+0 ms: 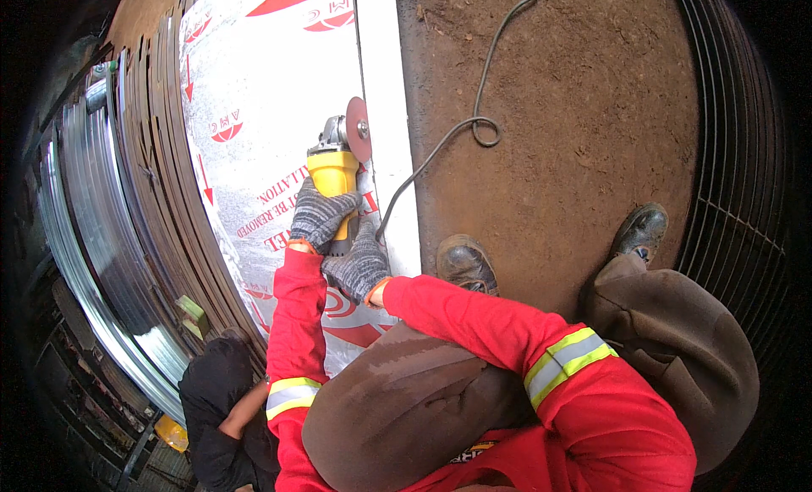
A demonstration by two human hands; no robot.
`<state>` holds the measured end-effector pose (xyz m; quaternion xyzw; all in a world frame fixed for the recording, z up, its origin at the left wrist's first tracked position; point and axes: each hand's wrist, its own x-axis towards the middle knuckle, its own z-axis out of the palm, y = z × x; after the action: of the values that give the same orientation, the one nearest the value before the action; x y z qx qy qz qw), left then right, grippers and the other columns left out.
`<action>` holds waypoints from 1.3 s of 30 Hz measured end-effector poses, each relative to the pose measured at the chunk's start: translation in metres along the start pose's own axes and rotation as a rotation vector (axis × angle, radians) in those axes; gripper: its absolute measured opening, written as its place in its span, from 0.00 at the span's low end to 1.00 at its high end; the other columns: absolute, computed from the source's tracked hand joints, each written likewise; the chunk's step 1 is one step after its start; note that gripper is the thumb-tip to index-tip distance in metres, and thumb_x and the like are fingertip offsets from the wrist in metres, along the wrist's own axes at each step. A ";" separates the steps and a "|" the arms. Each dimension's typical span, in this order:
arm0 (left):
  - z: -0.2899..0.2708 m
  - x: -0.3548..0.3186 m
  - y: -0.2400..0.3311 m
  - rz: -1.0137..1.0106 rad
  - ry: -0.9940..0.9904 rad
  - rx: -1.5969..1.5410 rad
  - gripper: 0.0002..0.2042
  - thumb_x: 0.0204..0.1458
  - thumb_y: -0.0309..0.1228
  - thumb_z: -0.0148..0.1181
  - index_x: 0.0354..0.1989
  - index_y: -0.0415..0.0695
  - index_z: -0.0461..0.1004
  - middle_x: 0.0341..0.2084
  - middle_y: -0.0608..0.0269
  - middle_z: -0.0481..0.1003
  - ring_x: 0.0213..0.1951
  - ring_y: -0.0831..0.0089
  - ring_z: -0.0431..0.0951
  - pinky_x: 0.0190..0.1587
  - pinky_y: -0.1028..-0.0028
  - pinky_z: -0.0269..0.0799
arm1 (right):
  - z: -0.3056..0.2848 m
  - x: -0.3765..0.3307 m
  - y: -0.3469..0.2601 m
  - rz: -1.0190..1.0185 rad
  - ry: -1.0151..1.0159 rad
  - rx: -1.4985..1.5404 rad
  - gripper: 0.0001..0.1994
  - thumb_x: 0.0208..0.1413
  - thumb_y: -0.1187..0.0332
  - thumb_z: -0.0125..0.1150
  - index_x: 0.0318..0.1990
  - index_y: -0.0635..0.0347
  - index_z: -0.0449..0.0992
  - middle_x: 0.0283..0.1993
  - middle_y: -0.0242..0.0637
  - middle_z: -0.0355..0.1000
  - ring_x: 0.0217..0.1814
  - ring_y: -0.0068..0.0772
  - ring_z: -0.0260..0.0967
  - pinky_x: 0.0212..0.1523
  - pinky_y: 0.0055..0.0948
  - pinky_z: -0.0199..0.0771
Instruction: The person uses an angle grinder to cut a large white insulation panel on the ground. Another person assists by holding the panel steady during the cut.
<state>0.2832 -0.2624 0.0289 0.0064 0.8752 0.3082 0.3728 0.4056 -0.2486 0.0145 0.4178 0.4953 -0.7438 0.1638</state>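
A yellow angle grinder (332,172) with a reddish cutting disc (359,130) lies over a panel covered in white film with red print (271,86). My left hand (318,214), in a grey striped knit glove, is closed around the grinder's yellow body. Closer to me, my right hand (360,262), gloved alike, grips its rear end, where the dark cord comes out. The disc stands on edge along a dark line beside the panel's plain white border strip (391,111). Whether the disc touches the panel or spins, I cannot tell.
The power cord (479,111) loops across the brown dirt ground (567,128). Stacked brown metal lengths (156,137) and shiny metal profiles (101,213) lie at left. A person in black (222,399) is at the lower left. Dark bars (736,153) curve along the right side.
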 end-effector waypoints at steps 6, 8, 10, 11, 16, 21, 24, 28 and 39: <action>0.000 -0.005 -0.004 -0.001 0.003 -0.005 0.25 0.40 0.27 0.70 0.48 0.38 0.69 0.34 0.59 0.76 0.32 0.69 0.77 0.36 0.70 0.77 | 0.009 0.000 0.013 -0.032 0.006 -0.014 0.50 0.39 0.67 0.73 0.67 0.68 0.45 0.46 0.51 0.72 0.46 0.43 0.75 0.47 0.36 0.76; 0.003 -0.008 0.002 -0.014 -0.008 -0.006 0.25 0.40 0.27 0.70 0.48 0.38 0.69 0.34 0.59 0.76 0.32 0.69 0.77 0.36 0.70 0.77 | 0.009 0.002 0.020 -0.038 0.007 0.019 0.50 0.39 0.67 0.73 0.67 0.67 0.45 0.48 0.51 0.72 0.47 0.43 0.74 0.48 0.36 0.75; 0.006 -0.008 0.002 -0.015 -0.006 -0.006 0.24 0.40 0.26 0.70 0.48 0.38 0.69 0.34 0.59 0.76 0.32 0.69 0.77 0.36 0.70 0.77 | 0.011 0.003 0.027 -0.068 0.033 0.031 0.49 0.40 0.68 0.73 0.67 0.67 0.44 0.49 0.51 0.72 0.48 0.43 0.74 0.49 0.35 0.75; 0.005 -0.009 0.000 -0.016 0.001 -0.004 0.24 0.40 0.26 0.70 0.48 0.38 0.69 0.34 0.59 0.76 0.32 0.69 0.77 0.36 0.70 0.77 | 0.011 0.002 0.026 -0.089 0.034 0.040 0.49 0.40 0.68 0.72 0.67 0.67 0.45 0.49 0.51 0.71 0.48 0.43 0.74 0.49 0.35 0.75; 0.004 -0.011 -0.009 -0.015 -0.010 -0.049 0.26 0.40 0.26 0.71 0.49 0.38 0.68 0.35 0.59 0.76 0.33 0.69 0.78 0.36 0.70 0.78 | 0.008 -0.006 0.019 -0.080 -0.022 0.106 0.47 0.40 0.69 0.72 0.66 0.67 0.47 0.50 0.51 0.71 0.48 0.42 0.74 0.48 0.35 0.75; 0.006 -0.008 -0.020 0.022 -0.004 0.007 0.27 0.40 0.26 0.71 0.51 0.38 0.67 0.36 0.59 0.76 0.33 0.69 0.78 0.36 0.70 0.78 | 0.005 -0.009 0.020 -0.019 -0.064 0.213 0.49 0.38 0.68 0.73 0.65 0.68 0.47 0.53 0.53 0.68 0.52 0.45 0.70 0.52 0.36 0.72; 0.000 -0.011 -0.028 0.023 -0.001 0.013 0.28 0.40 0.26 0.71 0.51 0.38 0.66 0.36 0.59 0.76 0.33 0.69 0.78 0.36 0.70 0.78 | 0.001 -0.018 0.009 0.034 -0.096 0.213 0.55 0.34 0.67 0.76 0.68 0.70 0.43 0.61 0.58 0.61 0.61 0.52 0.64 0.62 0.38 0.66; 0.003 -0.022 -0.018 0.013 0.006 0.027 0.28 0.40 0.27 0.71 0.51 0.38 0.67 0.36 0.60 0.76 0.33 0.70 0.77 0.36 0.70 0.78 | 0.002 -0.021 0.014 0.030 -0.083 0.192 0.56 0.34 0.67 0.77 0.69 0.71 0.42 0.62 0.59 0.60 0.62 0.53 0.63 0.63 0.38 0.65; 0.004 -0.035 -0.032 0.018 -0.014 -0.006 0.26 0.40 0.26 0.69 0.50 0.39 0.68 0.36 0.60 0.75 0.33 0.70 0.77 0.37 0.70 0.78 | 0.002 -0.036 0.022 0.031 -0.160 0.225 0.56 0.37 0.66 0.76 0.68 0.70 0.39 0.58 0.55 0.66 0.59 0.47 0.67 0.61 0.37 0.67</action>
<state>0.3183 -0.2940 0.0320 0.0151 0.8716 0.3139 0.3762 0.4405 -0.2670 0.0298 0.3806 0.3874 -0.8230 0.1665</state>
